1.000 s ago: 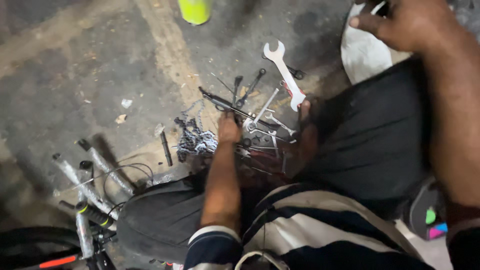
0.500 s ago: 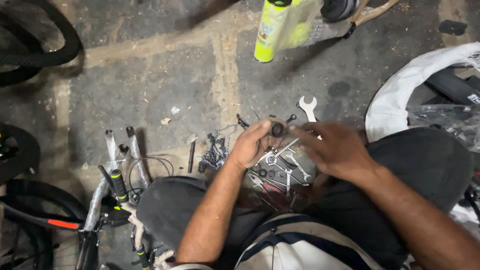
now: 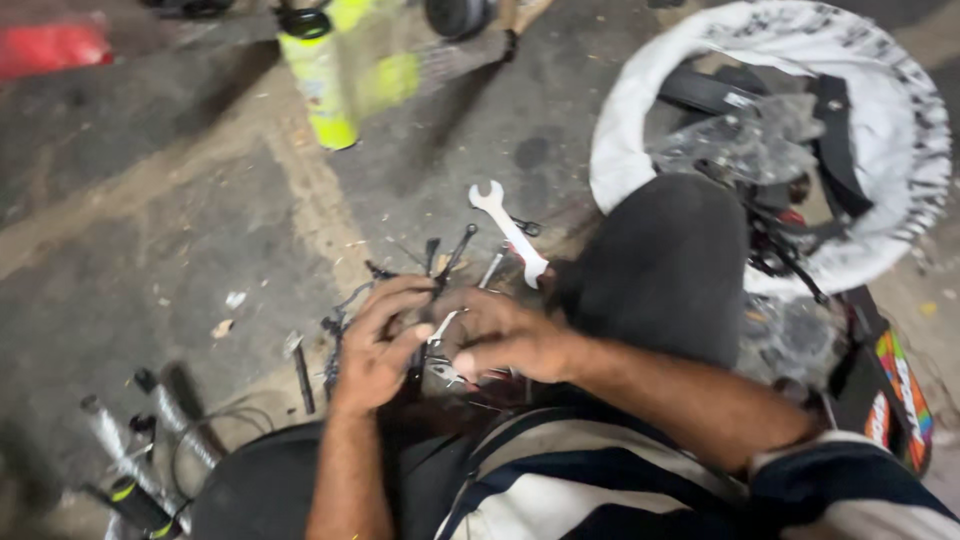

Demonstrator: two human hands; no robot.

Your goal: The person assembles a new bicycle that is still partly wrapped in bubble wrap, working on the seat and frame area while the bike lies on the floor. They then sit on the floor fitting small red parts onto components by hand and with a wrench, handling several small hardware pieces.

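Observation:
My left hand point(image 3: 375, 345) and my right hand point(image 3: 500, 335) are close together over a pile of small metal tools point(image 3: 440, 370) on the concrete floor between my knees. The fingers of both hands curl around thin tools from the pile; what exactly each grips is blurred. A silver open-ended wrench point(image 3: 510, 232) lies just beyond the hands. Dark thin tools point(image 3: 450, 255) stick out past my left fingers.
A yellow-green spray can point(image 3: 320, 85) stands at the far side. A white sack point(image 3: 900, 120) full of black parts sits at the right behind my dark trouser knee point(image 3: 665, 265). A bicycle fork point(image 3: 135, 445) and cables lie at the lower left.
The view has swung right and nearer, showing the white sack. My right hand has come down from the sack to join my left hand at the tool pile.

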